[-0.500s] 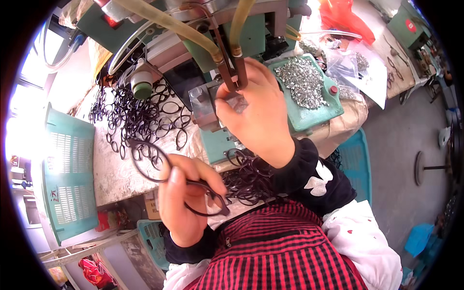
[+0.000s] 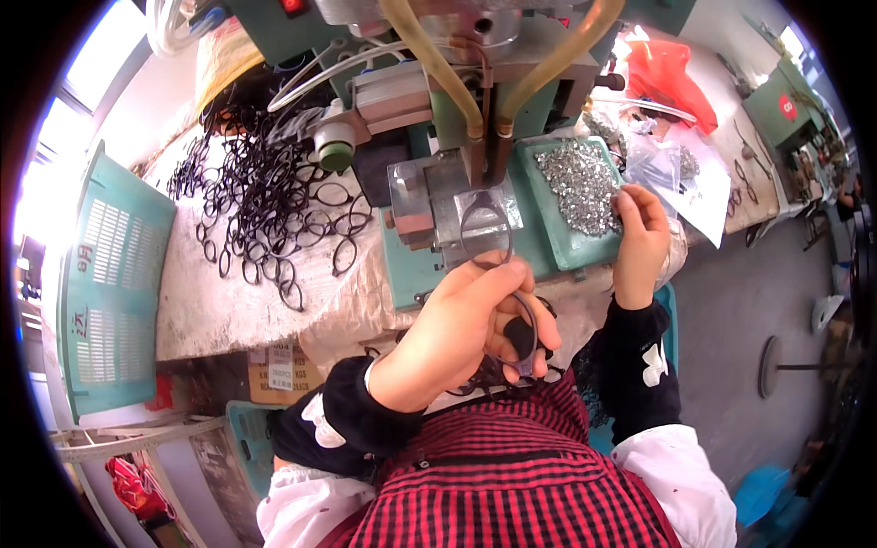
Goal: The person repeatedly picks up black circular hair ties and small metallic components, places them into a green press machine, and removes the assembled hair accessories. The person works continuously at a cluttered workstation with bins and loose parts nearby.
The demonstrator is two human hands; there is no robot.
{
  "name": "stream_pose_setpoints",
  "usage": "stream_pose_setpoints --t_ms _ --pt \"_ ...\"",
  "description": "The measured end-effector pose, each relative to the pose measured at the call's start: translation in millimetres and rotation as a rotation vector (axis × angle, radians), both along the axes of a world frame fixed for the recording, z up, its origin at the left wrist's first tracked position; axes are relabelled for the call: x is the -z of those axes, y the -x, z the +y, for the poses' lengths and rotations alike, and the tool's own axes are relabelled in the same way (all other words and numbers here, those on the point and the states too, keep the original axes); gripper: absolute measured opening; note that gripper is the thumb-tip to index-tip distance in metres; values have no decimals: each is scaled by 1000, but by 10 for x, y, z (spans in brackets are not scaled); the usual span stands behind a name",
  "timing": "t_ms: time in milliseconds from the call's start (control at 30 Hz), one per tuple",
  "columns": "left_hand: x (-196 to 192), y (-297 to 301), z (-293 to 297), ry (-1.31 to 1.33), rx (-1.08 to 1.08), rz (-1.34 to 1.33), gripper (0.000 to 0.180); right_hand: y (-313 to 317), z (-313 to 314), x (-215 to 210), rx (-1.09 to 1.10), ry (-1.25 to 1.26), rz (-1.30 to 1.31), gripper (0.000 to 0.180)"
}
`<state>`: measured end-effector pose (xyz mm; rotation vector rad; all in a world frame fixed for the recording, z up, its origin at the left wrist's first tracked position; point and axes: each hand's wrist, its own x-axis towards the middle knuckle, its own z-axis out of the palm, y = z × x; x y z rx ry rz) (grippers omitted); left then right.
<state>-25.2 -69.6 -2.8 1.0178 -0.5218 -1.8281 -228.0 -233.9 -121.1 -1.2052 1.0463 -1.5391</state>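
Observation:
My left hand (image 2: 457, 315) is closed around a dark eyeglass frame (image 2: 532, 331) without temples. One rim of the frame points up towards the machine's metal fixture (image 2: 416, 205), below two copper-brown electrode arms (image 2: 489, 163). Over at the right, my right hand (image 2: 643, 239) has its thumb and fingertips pressed together at the edge of a heap of small silvery metal parts (image 2: 577, 187). The heap lies in a green tray (image 2: 548, 228). Whatever is between those fingertips is too small to make out.
Many dark eyeglass frames (image 2: 260, 201) are piled on the left of the worktable. A green plastic basket (image 2: 119, 283) stands at the far left. More frames lie in front of me below the left hand. A red plastic bag (image 2: 671, 78) and clear bags sit behind the tray.
My right hand has left the electrodes and moved right to the metal parts. My left hand has carried the eyeglass frame right and up, in front of the fixture.

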Motion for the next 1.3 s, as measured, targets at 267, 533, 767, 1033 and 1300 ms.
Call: stream_pose_setpoints --t_ms 267,533,767,1033,1300 --pt "-120 -412 329 167 137 -399 46 -453 -116 -54 -91 59 -20 21" --pt "179 -1274 1686 7 -546 -1348 6 -249 173 -259 -176 32 150 21" --pt "1577 -895 1686 365 295 -1926 37 -440 154 -195 -215 78 214 18" --pt "1128 -1141 1689 298 -109 -1420 5 284 394 -7 38 157 512 15" --pt "828 -1144 981 144 -542 -617 25 -762 379 -783 -412 307 247 20"
